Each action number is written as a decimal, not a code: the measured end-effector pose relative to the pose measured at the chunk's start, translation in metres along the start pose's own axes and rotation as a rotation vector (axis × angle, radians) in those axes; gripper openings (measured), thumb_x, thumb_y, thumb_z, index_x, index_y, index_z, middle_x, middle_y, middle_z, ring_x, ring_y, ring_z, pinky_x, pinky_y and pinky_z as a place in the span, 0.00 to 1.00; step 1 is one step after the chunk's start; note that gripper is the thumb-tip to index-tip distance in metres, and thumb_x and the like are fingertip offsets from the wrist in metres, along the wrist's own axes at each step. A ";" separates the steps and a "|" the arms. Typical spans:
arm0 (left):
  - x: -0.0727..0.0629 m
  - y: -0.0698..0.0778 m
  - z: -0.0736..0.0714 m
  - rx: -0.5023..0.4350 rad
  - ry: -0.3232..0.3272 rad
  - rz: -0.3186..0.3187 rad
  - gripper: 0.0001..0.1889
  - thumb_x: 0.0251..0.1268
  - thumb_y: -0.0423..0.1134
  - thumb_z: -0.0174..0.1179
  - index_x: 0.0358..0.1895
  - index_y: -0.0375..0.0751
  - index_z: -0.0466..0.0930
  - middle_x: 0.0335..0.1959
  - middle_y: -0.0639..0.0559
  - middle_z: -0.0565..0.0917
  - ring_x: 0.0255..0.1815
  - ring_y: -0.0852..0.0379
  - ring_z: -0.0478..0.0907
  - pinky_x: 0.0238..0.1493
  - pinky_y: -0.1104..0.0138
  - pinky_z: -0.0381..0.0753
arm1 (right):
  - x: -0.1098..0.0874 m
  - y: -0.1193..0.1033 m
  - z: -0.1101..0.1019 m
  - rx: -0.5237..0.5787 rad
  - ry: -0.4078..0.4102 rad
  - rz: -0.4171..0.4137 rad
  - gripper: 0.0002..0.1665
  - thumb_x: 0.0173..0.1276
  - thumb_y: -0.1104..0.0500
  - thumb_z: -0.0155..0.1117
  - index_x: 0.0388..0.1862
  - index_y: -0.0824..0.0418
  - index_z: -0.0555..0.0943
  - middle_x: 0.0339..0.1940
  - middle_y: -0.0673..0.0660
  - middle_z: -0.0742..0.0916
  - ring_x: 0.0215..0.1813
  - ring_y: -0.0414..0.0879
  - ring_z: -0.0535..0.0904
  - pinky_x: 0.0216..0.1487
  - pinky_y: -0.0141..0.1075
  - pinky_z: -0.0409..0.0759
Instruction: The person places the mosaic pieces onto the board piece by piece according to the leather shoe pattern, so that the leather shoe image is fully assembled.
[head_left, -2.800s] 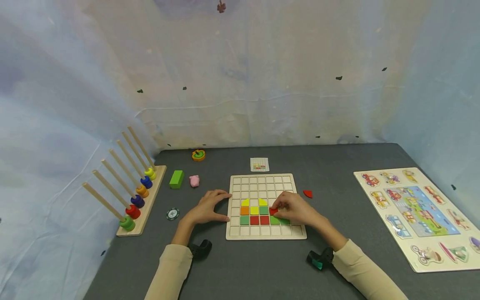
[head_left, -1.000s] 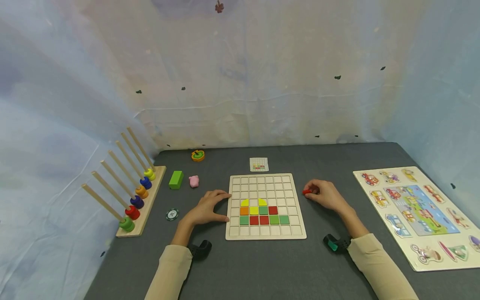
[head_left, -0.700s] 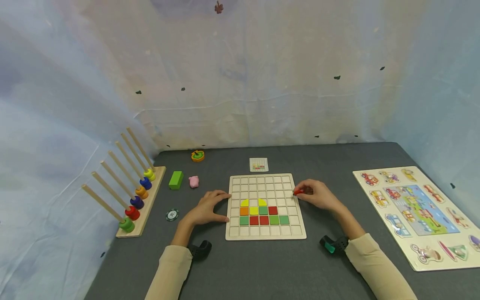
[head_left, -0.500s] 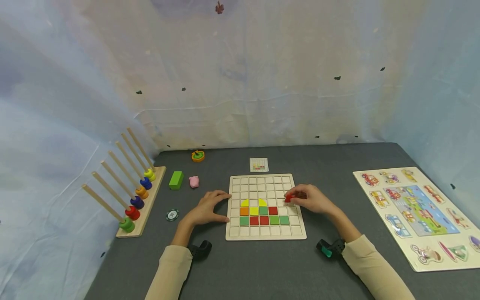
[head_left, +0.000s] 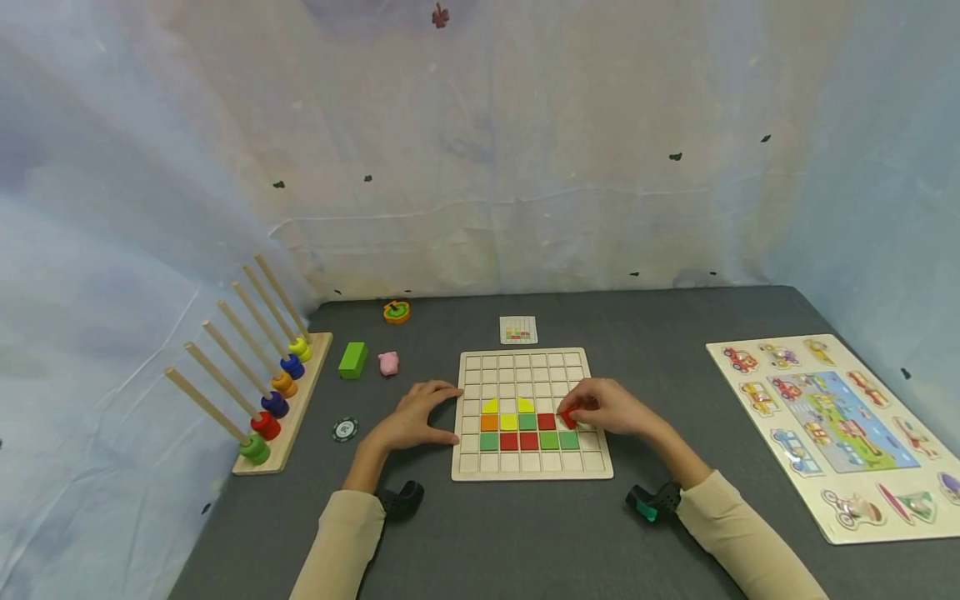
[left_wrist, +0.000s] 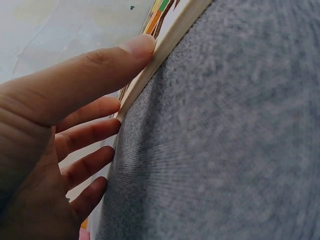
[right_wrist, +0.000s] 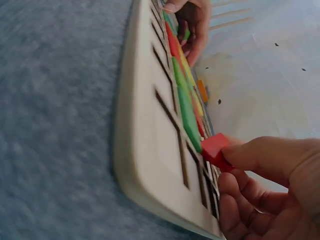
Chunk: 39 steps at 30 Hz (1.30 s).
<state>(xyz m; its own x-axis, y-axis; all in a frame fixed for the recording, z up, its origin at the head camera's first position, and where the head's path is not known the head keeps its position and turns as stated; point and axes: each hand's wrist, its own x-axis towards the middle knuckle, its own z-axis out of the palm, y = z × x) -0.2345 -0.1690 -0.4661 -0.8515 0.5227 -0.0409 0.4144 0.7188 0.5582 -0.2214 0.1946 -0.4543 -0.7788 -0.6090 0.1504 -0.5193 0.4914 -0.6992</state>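
Note:
A wooden grid board (head_left: 525, 467) lies on the dark table, with red, green, yellow and orange tiles in several of its cells. My right hand (head_left: 609, 407) pinches a red tile (right_wrist: 216, 149) between thumb and fingers. This tile is tilted over the board, just right of a red square tile (head_left: 546, 422) and behind a green tile (head_left: 569, 440). At the board's left edge rests my left hand (head_left: 412, 417), its thumb and fingertips touching the rim. In the left wrist view its fingers (left_wrist: 87, 127) are spread and fairly straight.
A small pattern card (head_left: 517, 329) lies behind the board. To the left are a poker chip (head_left: 345, 429), a green block (head_left: 353, 360), a pink pig figure (head_left: 388, 362), a small round orange-green piece (head_left: 397, 312) and a peg stacker (head_left: 296, 417). A picture puzzle (head_left: 810, 492) lies at right.
The right hand let go of a red square tile on the board, took the red piece from the table at right and carried it left over the board. The left hand stayed still.

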 end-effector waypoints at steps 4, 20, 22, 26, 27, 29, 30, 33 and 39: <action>0.000 0.000 0.000 0.001 -0.003 0.002 0.40 0.45 0.54 0.71 0.66 0.50 0.68 0.63 0.50 0.67 0.63 0.48 0.57 0.62 0.46 0.57 | 0.001 0.000 0.004 0.002 0.012 -0.003 0.10 0.62 0.66 0.63 0.42 0.60 0.84 0.37 0.53 0.84 0.32 0.39 0.75 0.35 0.33 0.75; 0.000 -0.001 0.001 -0.002 0.002 0.008 0.40 0.46 0.54 0.71 0.66 0.50 0.68 0.63 0.50 0.66 0.63 0.48 0.57 0.62 0.46 0.57 | 0.003 -0.003 0.012 -0.069 0.035 -0.090 0.08 0.59 0.64 0.67 0.39 0.60 0.84 0.39 0.55 0.81 0.38 0.45 0.75 0.37 0.34 0.75; 0.000 -0.001 0.001 -0.001 0.002 0.007 0.40 0.46 0.54 0.71 0.66 0.50 0.68 0.64 0.50 0.66 0.63 0.47 0.57 0.62 0.46 0.57 | 0.003 -0.003 0.013 -0.077 0.038 -0.100 0.09 0.60 0.65 0.66 0.40 0.61 0.84 0.39 0.55 0.81 0.37 0.45 0.75 0.37 0.34 0.75; 0.001 -0.001 0.000 0.000 0.001 0.011 0.40 0.46 0.54 0.71 0.66 0.50 0.68 0.63 0.50 0.66 0.63 0.48 0.58 0.62 0.46 0.57 | 0.002 -0.004 0.012 -0.080 0.047 -0.116 0.11 0.61 0.66 0.64 0.43 0.63 0.81 0.40 0.55 0.82 0.37 0.46 0.76 0.37 0.36 0.76; 0.001 -0.001 0.000 0.001 0.001 0.011 0.40 0.45 0.54 0.71 0.66 0.50 0.68 0.63 0.50 0.66 0.63 0.47 0.58 0.62 0.46 0.57 | 0.002 -0.005 0.012 -0.075 0.046 -0.116 0.12 0.61 0.67 0.64 0.44 0.64 0.81 0.40 0.55 0.82 0.37 0.46 0.77 0.37 0.37 0.77; 0.001 -0.001 0.000 0.001 0.000 0.010 0.40 0.46 0.54 0.71 0.66 0.50 0.68 0.63 0.50 0.66 0.63 0.47 0.57 0.62 0.46 0.57 | 0.002 -0.005 0.012 -0.064 0.032 -0.113 0.13 0.60 0.67 0.64 0.46 0.64 0.79 0.40 0.55 0.83 0.38 0.46 0.78 0.38 0.38 0.77; 0.001 -0.001 0.000 0.001 0.001 0.009 0.40 0.45 0.54 0.71 0.66 0.50 0.68 0.64 0.50 0.66 0.63 0.47 0.57 0.62 0.46 0.57 | 0.002 -0.005 0.012 -0.061 0.020 -0.109 0.14 0.60 0.68 0.64 0.47 0.64 0.79 0.40 0.55 0.83 0.38 0.45 0.78 0.39 0.38 0.77; 0.001 -0.001 0.000 0.004 0.002 0.008 0.40 0.46 0.54 0.71 0.66 0.50 0.68 0.64 0.50 0.66 0.63 0.47 0.57 0.62 0.46 0.56 | 0.001 -0.007 0.012 -0.035 -0.012 -0.092 0.17 0.59 0.70 0.63 0.49 0.64 0.78 0.40 0.55 0.84 0.40 0.46 0.79 0.40 0.37 0.78; 0.001 0.000 0.000 0.002 -0.004 0.004 0.40 0.45 0.53 0.71 0.66 0.50 0.67 0.64 0.49 0.66 0.63 0.47 0.57 0.63 0.46 0.56 | 0.001 -0.010 0.010 -0.028 -0.011 -0.095 0.17 0.60 0.70 0.63 0.49 0.65 0.78 0.41 0.57 0.83 0.41 0.47 0.79 0.40 0.36 0.78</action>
<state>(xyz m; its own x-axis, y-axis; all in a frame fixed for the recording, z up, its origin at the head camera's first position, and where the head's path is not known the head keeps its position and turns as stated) -0.2353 -0.1686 -0.4662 -0.8485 0.5276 -0.0417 0.4187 0.7173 0.5570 -0.2132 0.1830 -0.4542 -0.7220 -0.6602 0.2070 -0.6001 0.4487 -0.6622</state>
